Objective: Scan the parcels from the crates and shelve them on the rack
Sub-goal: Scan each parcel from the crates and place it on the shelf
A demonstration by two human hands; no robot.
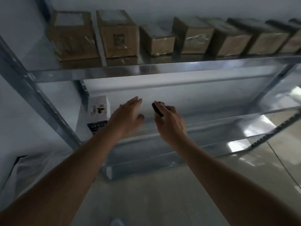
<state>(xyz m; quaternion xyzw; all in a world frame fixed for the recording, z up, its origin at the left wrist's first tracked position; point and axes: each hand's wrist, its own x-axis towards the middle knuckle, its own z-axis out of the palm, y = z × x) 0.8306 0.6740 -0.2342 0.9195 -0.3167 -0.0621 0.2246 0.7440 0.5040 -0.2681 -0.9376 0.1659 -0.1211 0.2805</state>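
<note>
A metal rack (pixel 162 69) fills the view. Several brown cardboard parcels stand in a row on its upper shelf, among them one with a printed code (pixel 118 36) near the left. On the shelf below, a white parcel (pixel 98 111) with a label stands alone at the far left. My left hand (pixel 127 118) is held out with straight fingers just right of the white parcel, holding nothing. My right hand (pixel 169 123) grips a small black scanner (pixel 157 109), beside the left hand and in front of the lower shelf.
The lower shelf (pixel 211 124) stretches bare to the right of my hands. A further shelf beam (pixel 146 163) lies below. The pale tiled floor (pixel 146 201) shows at the bottom, and a white wall with a dark gap (pixel 19 160) is on the left.
</note>
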